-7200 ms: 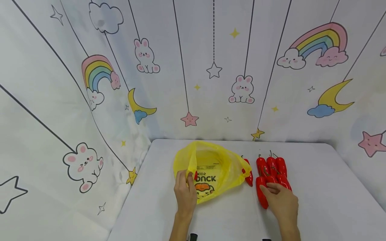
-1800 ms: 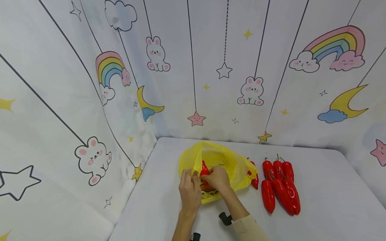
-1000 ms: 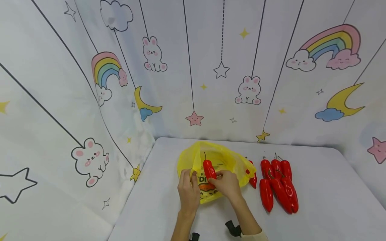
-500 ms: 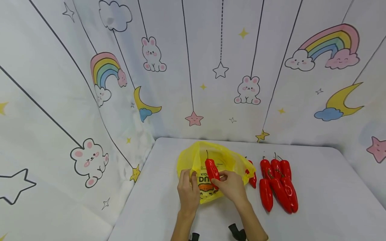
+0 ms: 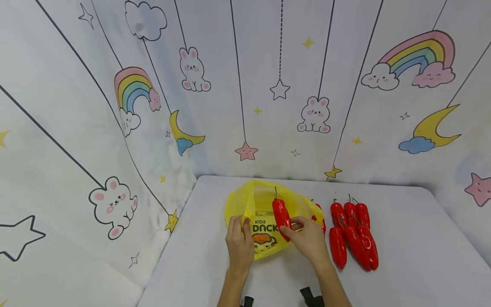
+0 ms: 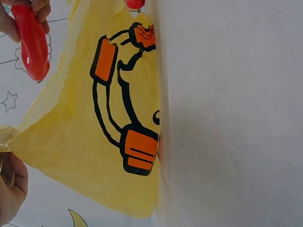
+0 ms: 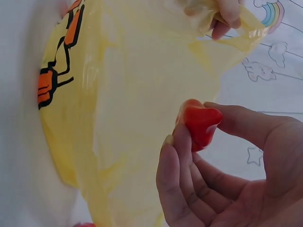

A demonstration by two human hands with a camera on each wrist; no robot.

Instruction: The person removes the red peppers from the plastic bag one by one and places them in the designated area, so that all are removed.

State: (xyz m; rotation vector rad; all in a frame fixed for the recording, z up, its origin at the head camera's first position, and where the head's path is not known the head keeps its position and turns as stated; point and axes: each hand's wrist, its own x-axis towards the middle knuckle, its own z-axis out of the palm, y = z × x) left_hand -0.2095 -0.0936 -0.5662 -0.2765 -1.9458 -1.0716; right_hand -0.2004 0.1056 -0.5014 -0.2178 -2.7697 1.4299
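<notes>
My left hand (image 5: 240, 245) pinches the near left rim of a yellow plastic bag (image 5: 235, 202) with a printed duck. The bag's mouth gapes open on the table. In front of that mouth, my right hand (image 5: 310, 241) holds a glossy red chili pepper (image 5: 281, 213) by its lower end, thumb against fingers, with the thin stem pointing up. The right wrist view shows this pepper (image 7: 201, 123) end-on between thumb and fingertips. In the left wrist view, the printed front of the bag (image 6: 71, 137) hangs down from the pinched rim.
Several red chili peppers (image 5: 354, 241) lie in two rows on the white table (image 5: 406, 238), right of the bag. More red (image 5: 321, 219) shows at the bag's right edge. Black camera mounts (image 5: 312, 298) sit by the wrists. A patterned curtain (image 5: 215, 106) stands behind.
Earlier my right hand was at the pepper rows, then inside the bag's left side with a pepper. Since then it has moved right with that pepper, uncovering the print. The left hand keeps its grip.
</notes>
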